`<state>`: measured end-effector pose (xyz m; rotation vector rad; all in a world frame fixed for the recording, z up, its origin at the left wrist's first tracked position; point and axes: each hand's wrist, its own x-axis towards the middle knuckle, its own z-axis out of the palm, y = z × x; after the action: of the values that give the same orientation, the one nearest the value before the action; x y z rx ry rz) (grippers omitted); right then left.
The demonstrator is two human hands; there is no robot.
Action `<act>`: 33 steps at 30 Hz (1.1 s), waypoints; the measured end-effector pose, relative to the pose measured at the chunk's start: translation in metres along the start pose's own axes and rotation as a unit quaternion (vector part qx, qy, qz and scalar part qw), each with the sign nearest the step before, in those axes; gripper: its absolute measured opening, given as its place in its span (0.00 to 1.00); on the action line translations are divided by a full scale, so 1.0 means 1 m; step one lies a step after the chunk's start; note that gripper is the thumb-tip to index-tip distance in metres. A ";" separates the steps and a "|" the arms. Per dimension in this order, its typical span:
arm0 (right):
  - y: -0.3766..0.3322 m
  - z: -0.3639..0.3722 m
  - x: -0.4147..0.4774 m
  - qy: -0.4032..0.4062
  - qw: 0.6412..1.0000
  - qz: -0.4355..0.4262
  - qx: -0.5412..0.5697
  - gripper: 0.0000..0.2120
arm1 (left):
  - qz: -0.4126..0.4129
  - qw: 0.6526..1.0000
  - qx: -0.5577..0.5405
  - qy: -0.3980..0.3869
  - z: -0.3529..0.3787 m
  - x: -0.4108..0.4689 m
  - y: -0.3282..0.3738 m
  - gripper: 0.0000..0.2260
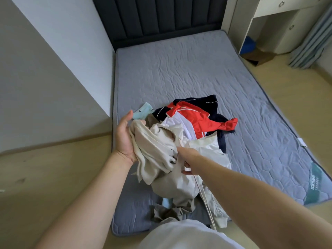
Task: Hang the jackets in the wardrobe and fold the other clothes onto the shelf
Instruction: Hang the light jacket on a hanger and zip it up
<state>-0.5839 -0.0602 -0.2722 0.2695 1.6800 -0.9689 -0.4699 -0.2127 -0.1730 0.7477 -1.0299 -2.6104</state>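
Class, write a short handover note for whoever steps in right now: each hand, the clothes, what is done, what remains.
Left hand holds the crumpled cream fabric garment; right hand grips its folds too.
Red-and-white jacket, navy white-piped garment and small pale turquoise item lie heaped on the grey quilted mattress.
Done: nothing visibly hung or folded.
Left: sort, hang jackets, fold the rest.

Nothing really readable here. The grey quilted mattress pad has a teal corner patch with white print (way too blurry to make out), and the light blue sock shows a tiny dark mark.
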 end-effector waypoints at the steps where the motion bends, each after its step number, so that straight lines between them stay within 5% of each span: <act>1: -0.002 0.001 0.002 0.017 1.000 -0.016 0.002 0.08 | -0.009 1.000 -0.003 -0.015 -0.004 0.003 -0.001 0.22; 5: -0.013 -0.010 0.015 0.101 0.986 -0.111 -0.067 0.11 | -0.055 0.998 0.007 -0.030 -0.027 0.010 0.004 0.22; 8: -0.026 -0.023 0.015 0.149 0.976 -0.157 -0.012 0.08 | -0.137 0.983 0.113 0.038 -0.045 0.014 -0.002 0.17; 11: -0.048 -0.032 0.007 0.152 0.965 -0.208 0.057 0.04 | -0.248 0.927 0.261 0.105 -0.055 0.020 -0.026 0.11; 14: -0.069 -0.040 -0.005 0.153 0.953 -0.248 0.079 0.20 | -0.319 0.829 0.457 0.051 -0.044 0.031 -0.047 0.05; 17: -0.087 -0.053 -0.028 0.138 0.939 -0.292 0.122 0.15 | -0.252 0.773 0.582 0.007 -0.021 0.056 -0.054 0.06; 22: -0.101 -0.074 -0.075 0.048 0.934 -0.329 0.134 0.03 | -0.015 0.822 0.563 0.088 0.031 0.109 -0.024 0.07; 28: -0.100 -0.083 -0.120 -0.036 0.919 -0.371 0.127 0.08 | -0.036 0.915 0.401 0.038 0.092 0.118 -0.005 0.16; 32: -0.101 -0.101 -0.136 -0.040 0.919 -0.370 0.135 0.08 | -0.120 0.941 0.307 0.071 0.099 0.115 -0.010 0.07; 33: -0.101 -0.106 -0.138 -0.038 0.920 -0.366 0.133 0.08 | -0.142 0.948 0.275 0.079 0.095 0.115 -0.011 0.11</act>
<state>-0.6719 -0.0082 -0.0990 -0.2484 1.5916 -1.7431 -0.6183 -0.1958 -0.1648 1.2896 -1.7393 -2.4323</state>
